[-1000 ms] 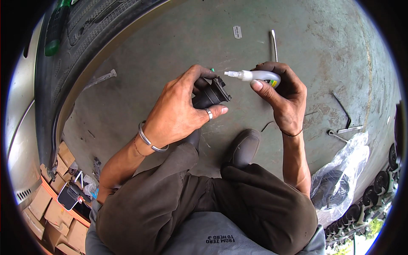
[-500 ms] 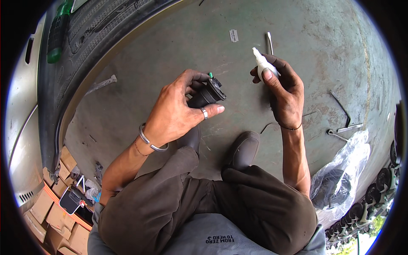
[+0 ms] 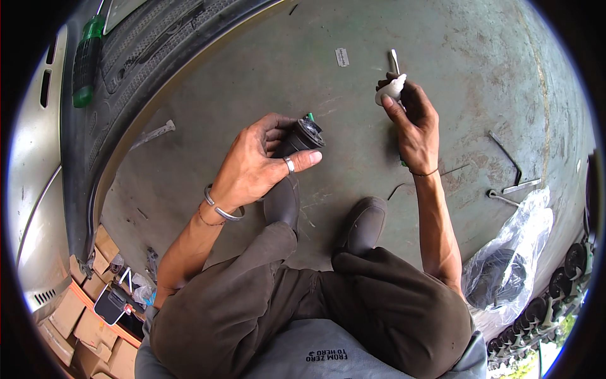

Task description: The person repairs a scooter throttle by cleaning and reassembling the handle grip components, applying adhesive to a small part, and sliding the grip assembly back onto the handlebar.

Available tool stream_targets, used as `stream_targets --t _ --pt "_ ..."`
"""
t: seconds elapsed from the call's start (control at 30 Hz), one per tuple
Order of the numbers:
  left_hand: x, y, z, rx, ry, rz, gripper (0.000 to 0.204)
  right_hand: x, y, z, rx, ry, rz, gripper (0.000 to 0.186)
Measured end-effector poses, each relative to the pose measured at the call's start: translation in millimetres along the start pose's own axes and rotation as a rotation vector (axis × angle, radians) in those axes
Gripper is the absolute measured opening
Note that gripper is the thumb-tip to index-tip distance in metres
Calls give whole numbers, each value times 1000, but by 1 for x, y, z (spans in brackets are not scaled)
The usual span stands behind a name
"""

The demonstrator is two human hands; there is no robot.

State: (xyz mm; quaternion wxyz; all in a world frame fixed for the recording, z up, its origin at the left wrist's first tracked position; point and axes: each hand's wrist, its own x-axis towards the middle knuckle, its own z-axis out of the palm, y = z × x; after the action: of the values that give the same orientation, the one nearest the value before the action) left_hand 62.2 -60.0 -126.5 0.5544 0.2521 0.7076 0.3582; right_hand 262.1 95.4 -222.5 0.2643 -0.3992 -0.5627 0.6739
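Note:
My left hand (image 3: 252, 155) is wrapped round a black cylindrical plastic part (image 3: 297, 139), its open-looking end tilted up and to the right. A small green piece (image 3: 310, 117) sticks up at that end. Between the thumb and fingers of my right hand (image 3: 413, 120) is a small white squeeze bottle (image 3: 390, 90) with a stepped nozzle, which points up and to the right. The two hands are apart. Beyond my right hand, a flat metal screwdriver blade (image 3: 395, 61) shows on the floor; my hand hides part of the tool.
A razor blade (image 3: 341, 57) lies on the green floor. To the right are a bent hex key (image 3: 508, 158), a wrench (image 3: 503, 198) and a clear plastic bag (image 3: 505, 271) with something dark inside. A green-handled screwdriver (image 3: 87, 63) rests on the dark panel (image 3: 142, 57) at left, above cardboard boxes (image 3: 95, 328).
The white bottle's nozzle has swung from pointing up and left to up and right as my right hand turned. My left hand has shifted slightly left, with the black part turned a little.

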Motion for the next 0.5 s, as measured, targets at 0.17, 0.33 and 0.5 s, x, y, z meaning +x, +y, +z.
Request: stream_targets --t 0.17,0.33,0.5 --pt "-2 -2 -1 57 34 26 56 6 39 8 -489 11 -155 29" --pt "-3 -1 1 138 69 86 53 5 65 2 -628 -58 -195 28" --pt "-1 -5 -2 85 55 58 52 7 69 3 -669 -41 -128 30"
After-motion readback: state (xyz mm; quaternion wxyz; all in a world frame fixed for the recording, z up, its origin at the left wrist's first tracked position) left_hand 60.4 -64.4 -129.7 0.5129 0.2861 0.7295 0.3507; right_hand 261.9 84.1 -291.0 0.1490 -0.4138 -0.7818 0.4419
